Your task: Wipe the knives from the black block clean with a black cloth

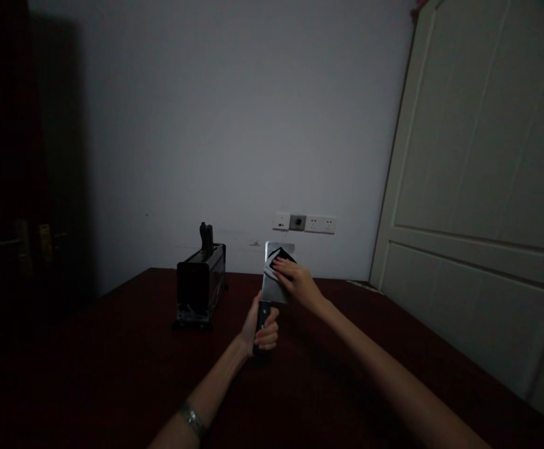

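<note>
My left hand (263,327) is wrapped round the black riveted handle of a cleaver (276,292), holding it upright above the table with the broad blade pointing up. Against the flat of the blade, my right hand (296,280) presses a black cloth (284,253) under its fingertips. The fingers cover part of the cloth and of the blade. A black knife block (194,288) stands to the left of both hands, with dark knife handles (206,237) sticking out of its top.
The dark red table (160,374) reaches back to a pale wall (229,125) with white sockets (319,224) low on it. A light panelled door (478,187) rises at the right. Door handles (45,240) show dimly at the left.
</note>
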The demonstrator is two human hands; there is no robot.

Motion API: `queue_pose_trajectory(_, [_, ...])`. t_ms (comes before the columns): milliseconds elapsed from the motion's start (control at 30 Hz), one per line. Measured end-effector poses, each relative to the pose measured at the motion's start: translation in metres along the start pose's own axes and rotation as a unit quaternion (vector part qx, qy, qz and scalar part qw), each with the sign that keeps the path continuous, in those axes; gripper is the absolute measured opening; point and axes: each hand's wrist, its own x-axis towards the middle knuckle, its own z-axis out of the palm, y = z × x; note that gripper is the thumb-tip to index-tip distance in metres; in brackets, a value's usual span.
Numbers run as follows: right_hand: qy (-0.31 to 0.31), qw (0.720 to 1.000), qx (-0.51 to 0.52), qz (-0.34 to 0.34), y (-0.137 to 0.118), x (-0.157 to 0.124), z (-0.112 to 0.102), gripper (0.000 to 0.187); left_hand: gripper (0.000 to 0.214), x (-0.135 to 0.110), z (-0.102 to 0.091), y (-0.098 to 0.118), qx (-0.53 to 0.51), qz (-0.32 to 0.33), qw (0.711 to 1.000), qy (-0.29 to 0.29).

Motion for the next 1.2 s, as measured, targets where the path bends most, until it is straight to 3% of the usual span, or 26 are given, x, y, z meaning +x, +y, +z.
queue_pose_trajectory(133, [0.019,1.000,-0.015,-0.001,0.000,0.002,0.002,0.025,0.066,0.002,-0.001,-0.003,-0.004,-0.019,1.000,-0.011])
queue_pose_trajectory(267, [-0.045,0.998,0.026,-0.031,-0.025,-0.026,0.009,0.029,0.062,0.001,-0.009,-0.003,0.001,0.014,1.000,-0.015])
queue_pose_trajectory(400, [-0.067,0.996,0.034,-0.037,-0.036,-0.039,0.009,0.032,0.059,0.001,-0.009,-0.003,0.006,0.020,1.000,-0.010])
queue_pose_trajectory(600, [0.019,1.000,-0.005,-0.020,-0.001,0.001,-0.009,0.027,0.066,0.005,0.003,-0.007,0.028,-0.046,0.998,-0.025])
queue_pose_trajectory(767, [0.086,0.996,-0.025,0.019,0.020,0.025,-0.020,0.025,0.065,0.006,0.004,-0.010,0.028,-0.059,0.998,-0.018])
queue_pose_trajectory(867, [0.070,0.997,-0.025,0.011,0.013,0.015,-0.015,0.026,0.064,0.006,0.003,-0.010,0.026,-0.051,0.998,-0.020])
queue_pose_trajectory(1067, [-0.032,0.999,0.023,-0.035,-0.023,-0.028,0.003,0.030,0.062,0.007,-0.004,-0.009,0.020,-0.011,0.999,-0.027])
queue_pose_trajectory(1200, [-0.004,1.000,0.021,-0.016,-0.013,-0.019,-0.007,0.029,0.063,0.007,-0.002,-0.009,0.029,-0.022,0.999,-0.022])
